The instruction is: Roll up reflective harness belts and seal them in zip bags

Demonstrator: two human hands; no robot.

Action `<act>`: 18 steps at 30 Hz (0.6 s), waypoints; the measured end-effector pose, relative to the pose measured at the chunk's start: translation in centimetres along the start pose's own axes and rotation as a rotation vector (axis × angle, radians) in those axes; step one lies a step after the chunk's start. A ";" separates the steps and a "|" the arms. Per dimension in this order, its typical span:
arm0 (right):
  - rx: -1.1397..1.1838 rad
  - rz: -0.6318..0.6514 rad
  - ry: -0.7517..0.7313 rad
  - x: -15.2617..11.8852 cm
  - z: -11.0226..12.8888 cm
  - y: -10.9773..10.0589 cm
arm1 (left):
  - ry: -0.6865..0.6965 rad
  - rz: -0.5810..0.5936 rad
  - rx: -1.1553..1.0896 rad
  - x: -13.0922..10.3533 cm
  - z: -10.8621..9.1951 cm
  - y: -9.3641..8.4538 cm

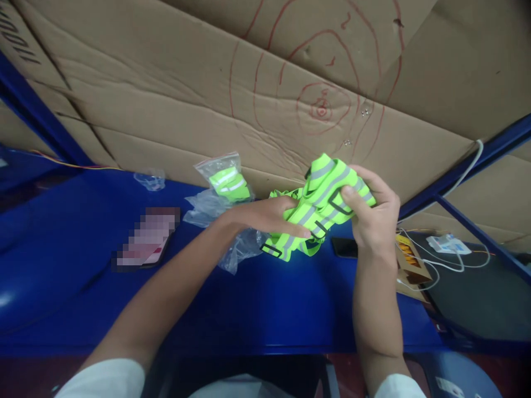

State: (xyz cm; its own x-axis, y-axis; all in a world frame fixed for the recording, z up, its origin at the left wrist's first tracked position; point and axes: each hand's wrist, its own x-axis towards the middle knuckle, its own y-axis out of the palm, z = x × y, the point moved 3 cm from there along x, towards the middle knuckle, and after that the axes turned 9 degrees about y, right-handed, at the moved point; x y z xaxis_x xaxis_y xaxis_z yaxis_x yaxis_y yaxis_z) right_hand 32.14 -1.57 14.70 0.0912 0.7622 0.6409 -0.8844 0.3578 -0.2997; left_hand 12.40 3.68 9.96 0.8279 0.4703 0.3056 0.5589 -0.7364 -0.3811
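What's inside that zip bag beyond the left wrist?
Inside the clear zip bag is folded bright green material with pale stripes. Its folds cover whatever lies behind them, so I can't tell whether anything else is in there.

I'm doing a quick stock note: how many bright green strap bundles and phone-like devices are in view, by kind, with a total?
Green strap bundles: 2 (held bundle, bagged bundle)
Phone-like devices: 2 (lit device at left, partly hidden dark device at right)
Total: 4
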 end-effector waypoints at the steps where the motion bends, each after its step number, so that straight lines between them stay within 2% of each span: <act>1: -0.026 0.003 -0.004 -0.1 0.1 0.2 | -0.031 0.024 -0.022 -0.1 0.2 0.1; 4: -0.110 -0.027 -0.031 -0.5 1.0 0.3 | -0.107 -0.013 -0.320 0.1 0.9 1.1; 7: -0.263 -0.123 -0.126 -0.8 1.7 -0.1 | -0.123 -0.098 -0.732 1.3 1.0 3.3; 10: -0.429 -0.121 -0.255 -0.9 1.4 0.2 | -0.155 -0.192 -0.927 2.3 0.9 4.9; 12: -0.475 -0.043 -0.301 -0.7 0.7 0.8 | -0.140 -0.281 -0.928 2.5 0.9 4.6; 14: -0.482 0.045 -0.312 -0.5 0.0 1.6 | -0.108 -0.353 -0.852 2.4 0.9 3.4; 18: -0.425 0.263 -0.315 0.1 -0.1 2.6 | -0.043 -0.395 -0.766 1.4 0.4 0.6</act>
State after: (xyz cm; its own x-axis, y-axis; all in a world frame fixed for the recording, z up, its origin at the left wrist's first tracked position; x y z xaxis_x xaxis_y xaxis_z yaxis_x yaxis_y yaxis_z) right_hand 29.90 -0.55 13.92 -0.3041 0.6810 0.6662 -0.5923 0.4125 -0.6921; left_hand 13.94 4.05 9.84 0.5893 0.7675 0.2522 0.6339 -0.6328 0.4446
